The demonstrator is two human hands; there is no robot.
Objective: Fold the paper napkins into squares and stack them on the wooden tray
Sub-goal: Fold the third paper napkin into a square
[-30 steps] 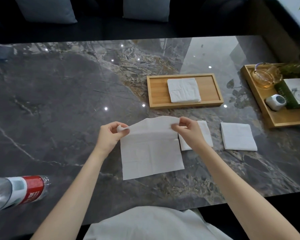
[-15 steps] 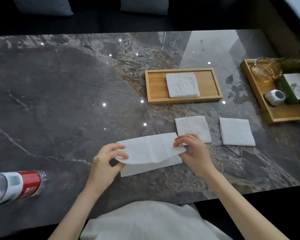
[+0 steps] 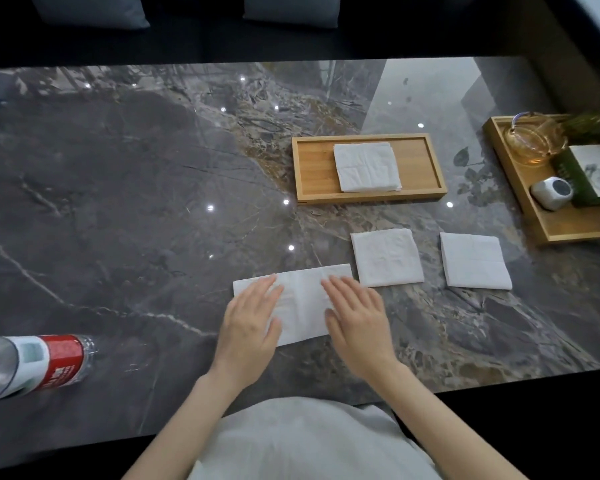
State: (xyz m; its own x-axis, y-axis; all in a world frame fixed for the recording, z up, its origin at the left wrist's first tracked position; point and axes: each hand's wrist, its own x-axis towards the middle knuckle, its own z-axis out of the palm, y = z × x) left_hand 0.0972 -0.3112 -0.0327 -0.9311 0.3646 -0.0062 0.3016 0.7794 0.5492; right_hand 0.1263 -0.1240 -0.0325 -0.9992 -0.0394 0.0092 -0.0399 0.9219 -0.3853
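A white paper napkin [image 3: 303,299], folded in half into a wide strip, lies flat on the marble table near the front edge. My left hand [image 3: 252,322] rests palm down on its left part, fingers spread. My right hand [image 3: 355,318] presses flat on its right end. Two folded square napkins lie to the right, one [image 3: 387,257] beside the strip and another [image 3: 474,261] farther right. The wooden tray [image 3: 312,168] sits behind them, holding a folded napkin [image 3: 366,167].
A plastic water bottle [image 3: 32,365] with a red label lies on its side at the front left. A second wooden tray [image 3: 568,230] at the far right carries a glass teapot [image 3: 534,140], a small white device and a green box.
Both hands brought the napkin's far edge toward me, folding it in half, then let go of the corners and laid flat on the strip.
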